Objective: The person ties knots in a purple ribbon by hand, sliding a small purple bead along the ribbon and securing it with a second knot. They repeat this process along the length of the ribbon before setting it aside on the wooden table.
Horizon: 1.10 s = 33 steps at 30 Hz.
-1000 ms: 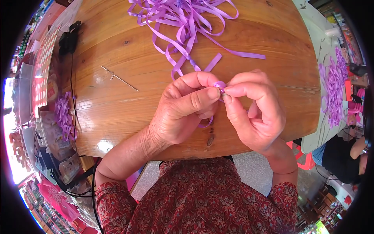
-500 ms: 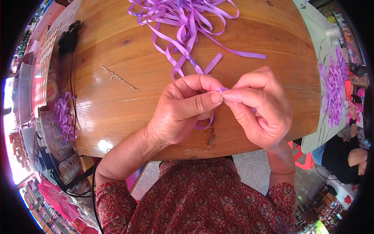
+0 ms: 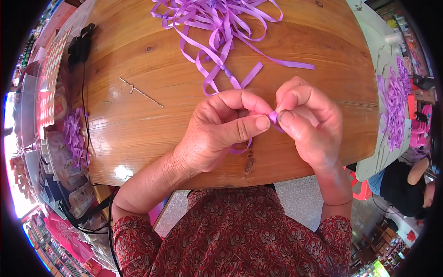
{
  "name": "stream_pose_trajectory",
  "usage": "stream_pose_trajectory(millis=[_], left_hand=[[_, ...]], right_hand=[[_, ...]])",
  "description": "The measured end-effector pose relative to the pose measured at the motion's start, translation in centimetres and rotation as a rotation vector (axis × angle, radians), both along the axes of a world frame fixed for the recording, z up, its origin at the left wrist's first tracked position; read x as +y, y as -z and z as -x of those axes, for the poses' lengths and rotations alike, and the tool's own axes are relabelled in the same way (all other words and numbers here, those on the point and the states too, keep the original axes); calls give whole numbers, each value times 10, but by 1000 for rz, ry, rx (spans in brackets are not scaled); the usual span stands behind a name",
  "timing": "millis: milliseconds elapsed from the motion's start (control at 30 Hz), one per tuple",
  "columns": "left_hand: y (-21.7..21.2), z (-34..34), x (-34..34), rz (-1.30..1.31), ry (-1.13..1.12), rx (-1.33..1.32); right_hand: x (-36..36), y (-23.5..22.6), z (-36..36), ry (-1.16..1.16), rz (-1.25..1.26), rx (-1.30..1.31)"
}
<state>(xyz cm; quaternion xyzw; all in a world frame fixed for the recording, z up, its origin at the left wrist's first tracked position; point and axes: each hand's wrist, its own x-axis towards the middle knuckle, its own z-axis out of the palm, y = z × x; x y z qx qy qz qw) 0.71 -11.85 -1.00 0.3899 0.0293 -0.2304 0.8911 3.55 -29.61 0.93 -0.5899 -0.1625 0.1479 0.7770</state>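
One view, head cam. Clock centred on the held ribbon, a purple length with a compact bunch or knot showing right between the two hands' fingertips.

Left hand: thumb and index pinched narrow on the bunch from the 9 o'clock side. Right hand: thumb against it from 3 o'clock, also a narrow pinch; its index tip is mostly hidden. A purple loop hangs below the left hand, about 7–8 o'clock; probably the same strip, join is covered.

Progress, my read: this piece is mid-work, bunch formed but not released. Can't tell if the knot is tight or finished. At 11 o'clock, ribbon pile on the wooden table; several strips carry tight knots, so those look done. Others show plain runs only; count of what's left unreadable.

Twisted wire lies untouched on the wood, between 9 and 10. More purple ribbon: small heap at 9, larger heap at 3 on a pale side table. Too small to judge whether those are knotted.
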Motion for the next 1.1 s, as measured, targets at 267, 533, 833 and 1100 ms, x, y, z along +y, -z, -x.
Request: stream_pose_trajectory(millis=[267,533,833,1100], left_hand=[[1,1,3,-43,-3,4],[2,1,1,-34,-63,-11],[-1,0,1,-39,-44,57],[1,0,1,-65,-27,14]], right_hand=[[-5,3,-4,-19,-109,67],[-4,1,-3,60,92,-247],[0,-5,-1,189,436,-737],[-1,-2,-3,182,427,-806]])
